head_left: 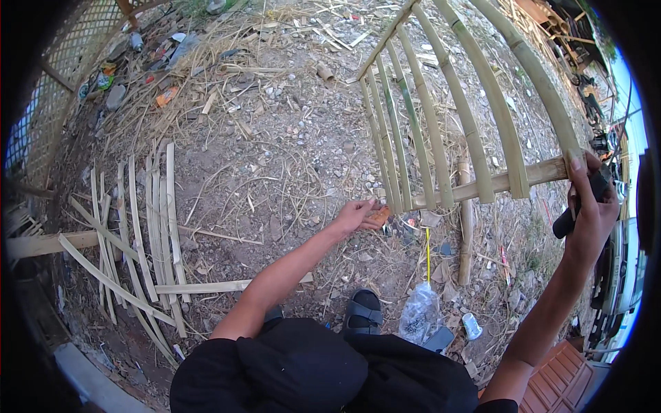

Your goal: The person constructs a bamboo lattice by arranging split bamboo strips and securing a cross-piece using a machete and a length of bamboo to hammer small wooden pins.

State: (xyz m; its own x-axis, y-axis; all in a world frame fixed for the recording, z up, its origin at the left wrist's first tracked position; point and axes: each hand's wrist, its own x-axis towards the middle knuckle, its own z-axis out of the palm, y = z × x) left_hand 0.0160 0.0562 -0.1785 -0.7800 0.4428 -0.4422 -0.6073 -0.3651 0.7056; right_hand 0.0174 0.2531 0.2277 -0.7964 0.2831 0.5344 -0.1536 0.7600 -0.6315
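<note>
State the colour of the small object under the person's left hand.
Orange, the small object at the left hand fingertips; the head view shows it.

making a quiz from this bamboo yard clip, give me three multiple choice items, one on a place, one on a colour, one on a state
1. Where does the clear plastic bag lie?
A. on the ground beside the sandalled foot
B. on top of the bamboo frame
C. in the left hand

2. What colour is the small thing at the left hand?
A. blue
B. orange
C. white

3. How is the right hand?
A. open and flat on the ground
B. empty in the air
C. closed on a dark tool at the bamboo frame's crossbar

Answers: 1 A, the bag sits on the dirt right of the sandal. 2 B, it shows orange at the fingertips. 3 C, the fingers wrap the dark handle by the crossbar end.
</note>
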